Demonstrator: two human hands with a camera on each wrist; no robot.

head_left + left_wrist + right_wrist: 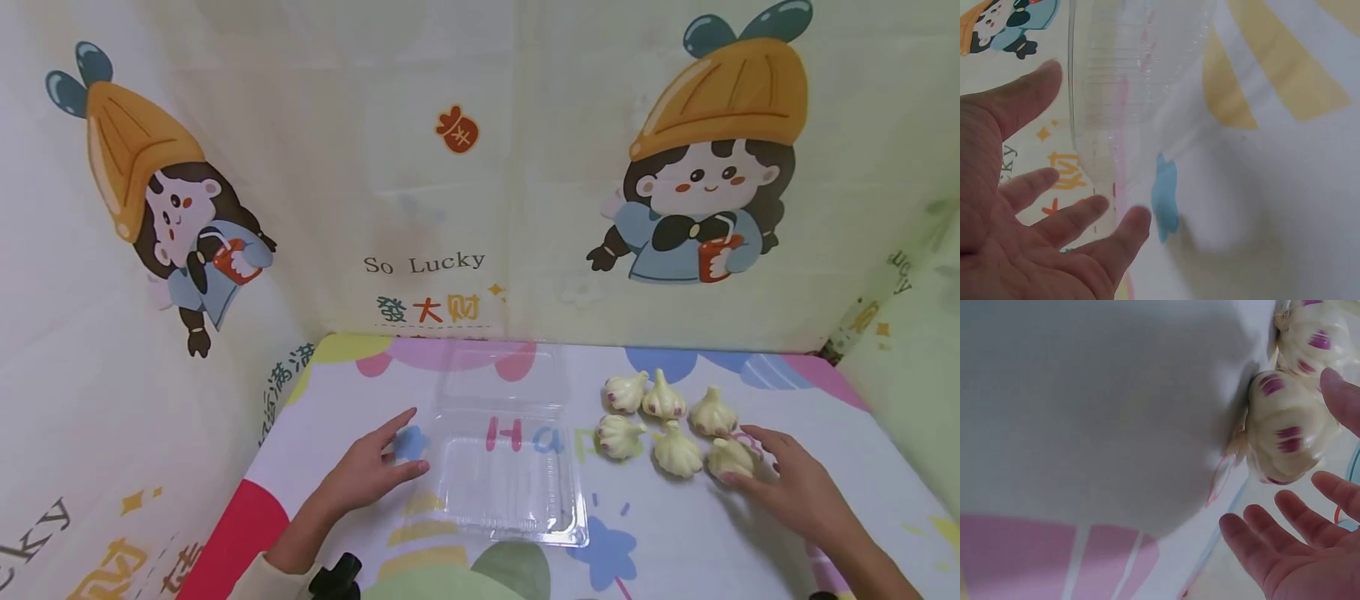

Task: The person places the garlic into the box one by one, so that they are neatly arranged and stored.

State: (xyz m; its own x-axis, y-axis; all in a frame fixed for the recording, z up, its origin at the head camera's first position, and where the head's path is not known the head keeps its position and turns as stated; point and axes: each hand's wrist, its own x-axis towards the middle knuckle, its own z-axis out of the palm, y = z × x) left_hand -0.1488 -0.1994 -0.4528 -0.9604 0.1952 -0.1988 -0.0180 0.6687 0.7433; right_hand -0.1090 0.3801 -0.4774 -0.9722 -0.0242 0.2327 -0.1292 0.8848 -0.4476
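the left forearm [303, 529] rises from the lower edge of the head view and slants rightward, ending in the left grip [367, 471], its thumb [1029, 97] held well apart from the fingers [1125, 240], which are spread and lightly bent. the right forearm [866, 550] slants up and leftward from the lower right corner. the right grip [798, 483] is parted too, right thumb [1342, 403] facing gently curved, fanned fingers across a gap.

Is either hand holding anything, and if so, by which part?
Nothing is held: the right hand spreads around a garlic bulb; the left hand is beside the clear plastic clamshell.
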